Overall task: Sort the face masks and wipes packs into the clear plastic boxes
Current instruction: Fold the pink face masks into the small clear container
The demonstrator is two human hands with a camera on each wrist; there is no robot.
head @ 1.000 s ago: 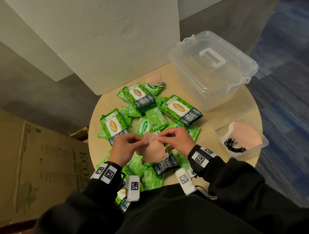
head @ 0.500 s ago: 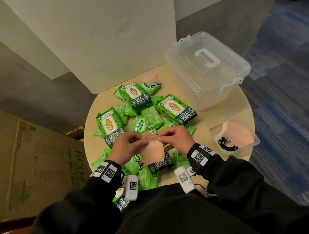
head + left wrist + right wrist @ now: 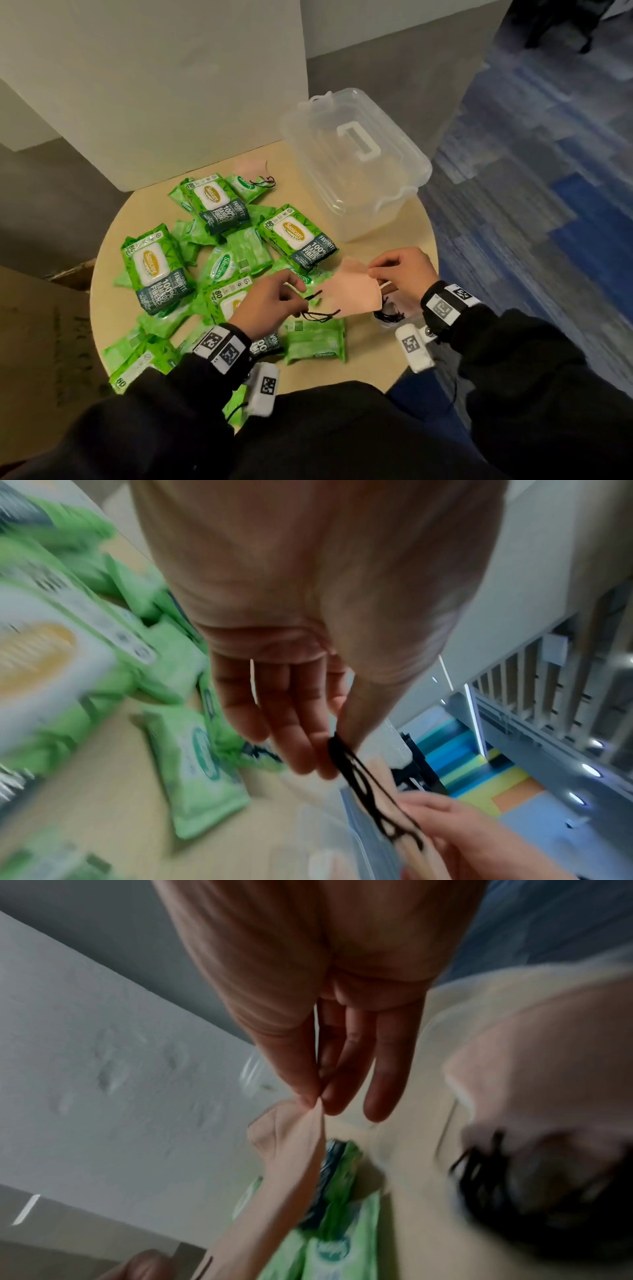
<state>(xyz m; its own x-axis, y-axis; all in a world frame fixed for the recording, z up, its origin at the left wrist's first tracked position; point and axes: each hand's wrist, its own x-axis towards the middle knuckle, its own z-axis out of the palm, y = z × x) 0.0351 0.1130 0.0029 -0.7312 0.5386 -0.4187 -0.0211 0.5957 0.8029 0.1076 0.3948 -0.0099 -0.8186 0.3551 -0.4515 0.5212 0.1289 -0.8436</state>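
Observation:
A peach face mask (image 3: 352, 294) hangs above the round table (image 3: 376, 356), right of the wipes pile. My right hand (image 3: 376, 272) pinches its top edge, a grip also plain in the right wrist view (image 3: 316, 1102). My left hand (image 3: 294, 294) pinches the mask's black ear loop (image 3: 369, 791). Under the mask and the right hand sits a small clear box (image 3: 531, 1096) of masks, mostly hidden in the head view. A large clear box (image 3: 352, 164) with its lid shut stands at the back. Several green wipes packs (image 3: 152, 267) lie across the table. One more mask (image 3: 251, 168) lies at the far edge.
A white panel (image 3: 171, 85) rises behind the table. A cardboard box (image 3: 41, 342) stands on the floor at the left. Blue carpet (image 3: 548, 205) spreads to the right. The small box sits close to the table's right rim.
Both hands have carried the mask rightward from over the wipes pile to above the small box. The left hand has left the mask's body and now holds its ear loop.

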